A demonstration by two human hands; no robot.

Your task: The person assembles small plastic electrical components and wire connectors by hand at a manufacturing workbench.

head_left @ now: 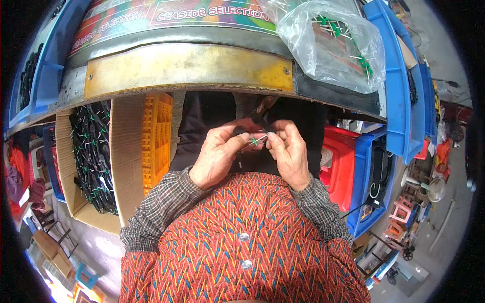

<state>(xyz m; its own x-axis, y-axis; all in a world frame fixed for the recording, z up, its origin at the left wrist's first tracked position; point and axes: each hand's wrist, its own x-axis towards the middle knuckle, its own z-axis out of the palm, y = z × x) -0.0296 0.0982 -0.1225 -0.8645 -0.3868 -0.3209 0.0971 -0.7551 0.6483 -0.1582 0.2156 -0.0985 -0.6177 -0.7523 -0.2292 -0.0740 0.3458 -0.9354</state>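
Over the lap (188, 155) — left hand (214, 156) and right hand (291, 156) pinch one thin green-and-white piece (254, 142), likely for fine control; clear bag (306, 56) of similar pieces (364, 61) on the table (187, 65) — presumably for reach.

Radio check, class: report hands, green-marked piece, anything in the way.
Left hand, right hand: close together, pinching. Green piece: between them. Nothing visibly blocking.

A red zigzag-patterned top (222, 222) with round buttons (246, 264) is worn with checked sleeves (157, 206) and dark trousers (207, 113).
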